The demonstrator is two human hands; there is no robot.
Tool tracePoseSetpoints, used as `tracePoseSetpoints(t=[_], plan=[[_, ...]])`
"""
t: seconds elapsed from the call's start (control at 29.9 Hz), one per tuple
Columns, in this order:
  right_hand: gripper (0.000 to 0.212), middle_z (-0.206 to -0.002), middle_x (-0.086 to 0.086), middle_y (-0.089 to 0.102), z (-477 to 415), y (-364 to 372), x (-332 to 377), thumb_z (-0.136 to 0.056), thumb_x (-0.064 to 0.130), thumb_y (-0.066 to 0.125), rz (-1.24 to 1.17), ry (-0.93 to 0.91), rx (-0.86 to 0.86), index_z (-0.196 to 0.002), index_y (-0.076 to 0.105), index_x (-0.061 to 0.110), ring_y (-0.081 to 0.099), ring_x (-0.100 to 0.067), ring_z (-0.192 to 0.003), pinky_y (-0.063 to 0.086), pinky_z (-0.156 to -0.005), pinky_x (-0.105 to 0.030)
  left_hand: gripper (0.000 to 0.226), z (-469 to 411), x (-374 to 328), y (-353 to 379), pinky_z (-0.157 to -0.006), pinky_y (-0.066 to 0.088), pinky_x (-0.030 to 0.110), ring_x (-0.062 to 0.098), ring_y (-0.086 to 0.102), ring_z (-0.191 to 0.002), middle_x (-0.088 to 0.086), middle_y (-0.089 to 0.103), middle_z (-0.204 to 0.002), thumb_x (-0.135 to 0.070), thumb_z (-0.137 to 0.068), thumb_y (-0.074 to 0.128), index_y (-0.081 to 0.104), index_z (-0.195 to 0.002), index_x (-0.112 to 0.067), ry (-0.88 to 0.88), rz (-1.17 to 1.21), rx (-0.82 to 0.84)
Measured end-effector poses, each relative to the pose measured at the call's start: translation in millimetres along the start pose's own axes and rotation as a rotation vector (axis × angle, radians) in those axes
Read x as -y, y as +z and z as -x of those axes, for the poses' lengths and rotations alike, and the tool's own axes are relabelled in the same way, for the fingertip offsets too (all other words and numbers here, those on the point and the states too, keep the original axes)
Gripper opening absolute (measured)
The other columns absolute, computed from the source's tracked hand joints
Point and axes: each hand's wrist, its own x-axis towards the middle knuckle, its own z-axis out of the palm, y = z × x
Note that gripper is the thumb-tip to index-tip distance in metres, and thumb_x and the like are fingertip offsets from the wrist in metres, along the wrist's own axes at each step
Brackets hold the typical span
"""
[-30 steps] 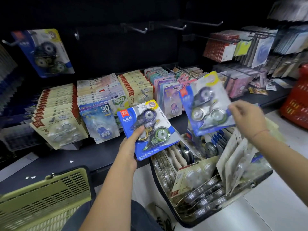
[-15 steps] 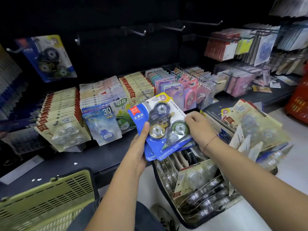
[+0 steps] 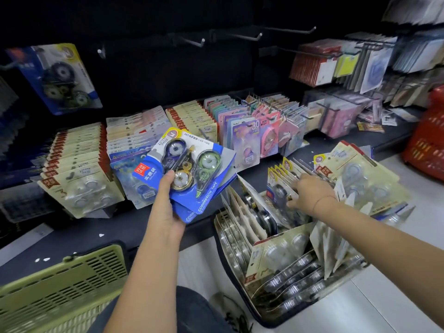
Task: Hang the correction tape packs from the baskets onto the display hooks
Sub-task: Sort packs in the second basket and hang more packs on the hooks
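Note:
My left hand (image 3: 165,210) grips two stacked blue correction tape packs (image 3: 192,169) by their lower left corner, thumb on the front, held above the shelf edge. My right hand (image 3: 306,193) reaches into the black basket (image 3: 230,280) on the floor, its fingers curled among upright blue-and-yellow packs (image 3: 280,188); I cannot tell whether it holds one. The basket is crammed with beige and clear blister packs. One blue pack (image 3: 57,78) hangs on a hook at the upper left. Bare hooks (image 3: 192,42) jut from the dark back panel above.
Rows of beige, blue and pink packs (image 3: 79,164) hang on low hooks along the dark shelf (image 3: 72,236). A green basket (image 3: 62,292) sits at the lower left. A red basket (image 3: 430,140) stands at the right. Card packs (image 3: 322,66) hang at the upper right.
My right hand laid its blue pack onto the one in my left hand, let go, and moved right and down into the black basket. My left hand lifted the stack slightly.

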Motion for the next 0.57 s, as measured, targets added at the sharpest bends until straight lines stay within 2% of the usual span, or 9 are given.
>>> tracePoseSetpoints(t=[0.07,0.13,0.2,0.23,0.27,0.33,0.4,0.47,0.57], plan=[[0.043,-0.13,-0.006,0.05,-0.1,4.4,3.0,-0.091,0.05,0.057,0.143,0.024,-0.06,-0.122,0.061,0.021,0.049,-0.027,-0.121,0.043,-0.093,-0.037,0.011,2.1,-0.3,1.4,-0.056,0.061,0.036,0.016,0.077,-0.076,0.0,0.08,-0.091,-0.027,-0.092,0.07,0.069,-0.102,-0.023,-0.006,0.0,-0.004],[0.032,-0.124,-0.009,0.054,-1.6,2.8,3.4,-0.095,0.045,0.053,0.124,0.043,-0.094,-0.107,0.066,0.018,0.052,-0.028,-0.116,0.045,-0.089,-0.036,0.011,4.1,-0.1,3.0,-0.056,0.061,0.036,0.016,0.077,-0.074,0.001,0.079,-0.09,-0.027,-0.091,0.071,0.069,-0.1,-0.022,-0.013,-0.004,-0.015],[0.032,-0.091,-0.011,0.062,-1.9,-3.4,-1.2,-0.095,0.035,0.059,-0.174,0.053,-0.125,-0.069,0.057,0.017,0.058,-0.029,-0.087,0.045,-0.068,-0.033,0.011,5.8,-1.1,4.5,-0.055,0.061,0.037,0.017,0.077,-0.074,0.001,0.079,-0.089,-0.027,-0.09,0.072,0.07,-0.1,-0.022,-0.012,-0.001,-0.021],[0.038,-0.073,-0.011,0.058,-1.6,-7.9,-5.0,-0.094,0.029,0.062,-0.369,0.048,-0.146,-0.06,0.051,0.016,0.055,-0.029,-0.073,0.041,-0.058,-0.031,0.011,6.5,-2.5,5.3,-0.055,0.061,0.037,0.017,0.077,-0.074,0.001,0.079,-0.089,-0.027,-0.09,0.071,0.07,-0.1,-0.022,-0.006,0.007,-0.021],[0.036,-0.066,-0.015,0.057,-0.5,-13.7,-9.5,-0.094,0.025,0.064,-0.556,0.031,-0.186,-0.061,0.056,0.011,0.054,-0.029,-0.067,0.038,-0.056,-0.032,0.011,7.1,-4.4,6.0,-0.055,0.061,0.036,0.017,0.077,-0.074,0.0,0.079,-0.089,-0.027,-0.091,0.071,0.069,-0.1,-0.022,0.004,0.015,-0.017],[0.022,-0.08,-0.021,0.067,4.6,-27.3,-15.3,-0.094,0.018,0.063,-0.849,-0.036,-0.266,-0.08,0.067,0.001,0.059,-0.026,-0.076,0.042,-0.067,-0.033,0.011,8.5,-9.5,10.3,-0.057,0.061,0.036,0.017,0.077,-0.075,0.001,0.079,-0.09,-0.028,-0.093,0.069,0.069,-0.102,-0.022,0.023,0.033,0.01],[0.01,-0.091,-0.011,0.071,13.0,-42.2,-13.0,-0.095,0.015,0.061,-1.094,-0.096,-0.286,-0.091,0.069,0.011,0.063,-0.021,-0.084,0.048,-0.079,-0.033,0.012,11.5,-17.4,20.6,-0.059,0.062,0.037,0.018,0.077,-0.077,0.001,0.079,-0.092,-0.029,-0.094,0.067,0.069,-0.103,-0.022,0.036,0.059,0.039],[0.011,-0.093,-0.005,0.073,20.7,-56.9,-5.0,-0.096,0.016,0.059,-1.228,-0.148,-0.28,-0.093,0.069,0.017,0.067,-0.022,-0.085,0.053,-0.082,-0.038,0.013,15.8,-27.9,35.9,-0.064,0.064,0.04,0.02,0.076,-0.081,0.002,0.079,-0.095,-0.029,-0.094,0.067,0.07,-0.103,-0.021,0.049,0.072,0.061],[0.014,-0.097,-0.008,0.075,27.4,-80.7,15.8,-0.096,0.017,0.058,-1.358,-0.246,-0.274,-0.103,0.07,0.013,0.071,-0.025,-0.087,0.057,-0.079,-0.041,0.014,26.3,-53.5,52.8,-0.076,0.063,0.04,0.02,0.076,-0.084,0.002,0.079,-0.098,-0.031,-0.095,0.064,0.07,-0.104,-0.022,0.115,0.031,0.142]])
